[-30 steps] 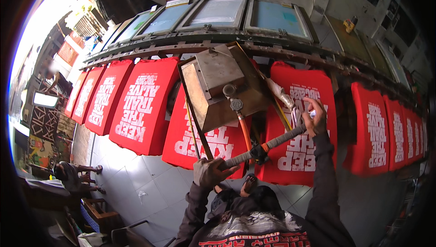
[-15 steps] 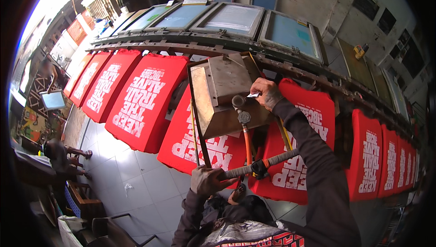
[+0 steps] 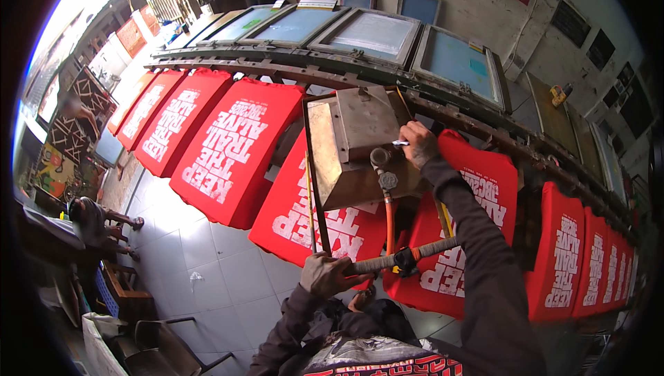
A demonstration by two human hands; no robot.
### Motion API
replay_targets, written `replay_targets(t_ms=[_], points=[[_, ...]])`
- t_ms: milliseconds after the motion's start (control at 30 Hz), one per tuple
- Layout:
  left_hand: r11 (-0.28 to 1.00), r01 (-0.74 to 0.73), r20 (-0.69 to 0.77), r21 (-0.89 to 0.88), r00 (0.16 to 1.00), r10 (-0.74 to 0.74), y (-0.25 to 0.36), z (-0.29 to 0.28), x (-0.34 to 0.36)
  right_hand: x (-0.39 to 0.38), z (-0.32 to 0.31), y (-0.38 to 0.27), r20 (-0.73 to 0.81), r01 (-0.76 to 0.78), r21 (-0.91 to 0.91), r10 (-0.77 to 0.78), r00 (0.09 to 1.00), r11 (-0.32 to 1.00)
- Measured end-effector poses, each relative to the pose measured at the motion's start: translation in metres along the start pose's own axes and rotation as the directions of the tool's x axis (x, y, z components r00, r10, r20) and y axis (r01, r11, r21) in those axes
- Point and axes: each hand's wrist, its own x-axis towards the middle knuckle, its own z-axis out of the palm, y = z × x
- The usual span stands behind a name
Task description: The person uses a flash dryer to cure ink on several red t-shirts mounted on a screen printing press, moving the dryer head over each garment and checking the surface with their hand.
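My left hand [image 3: 325, 276] is closed around the wrapped handle bar [image 3: 373, 264] of a metal box-shaped heater [image 3: 363, 120]. The heater hangs in a thin frame over red printed shirts. An orange hose [image 3: 389, 220] runs up to a round metal fitting [image 3: 388, 181] on the heater's near side. By the heater's right side, my right hand [image 3: 420, 145] pinches a small pale strip [image 3: 400, 143], whose exact kind is too small to tell. Below the heater lies a red shirt [image 3: 290, 203] with white lettering, partly covered by it. Another red shirt [image 3: 477, 220] is partly hidden behind my right arm.
More red shirts [image 3: 228, 148] lie on boards in a row to both sides. Behind them runs a metal rail [image 3: 277, 70], with framed screens [image 3: 370, 33] beyond. A chair [image 3: 166, 341] stands at lower left. Another person [image 3: 90, 220] is at far left.
The view has shifted, so the heater and shirts appear farther right and slightly lower. My left hand keeps its hold on the handle bar; my right still pinches the strip beside the heater.
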Motion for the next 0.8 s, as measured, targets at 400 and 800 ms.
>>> replay_targets(t_ms=[400,800], points=[[0.998,-0.018,0.126,-0.06,0.992,0.026,-0.022,-0.005,-0.011,-0.167,-0.084,-0.056,0.226,-0.807,-0.302,0.86,0.457,0.508],[0.978,-0.154,0.176,-0.142,0.968,0.178,-0.026,-0.007,-0.049,-0.223,-0.094,-0.093,0.024,-0.739,-0.347,0.793,0.609,0.578]])
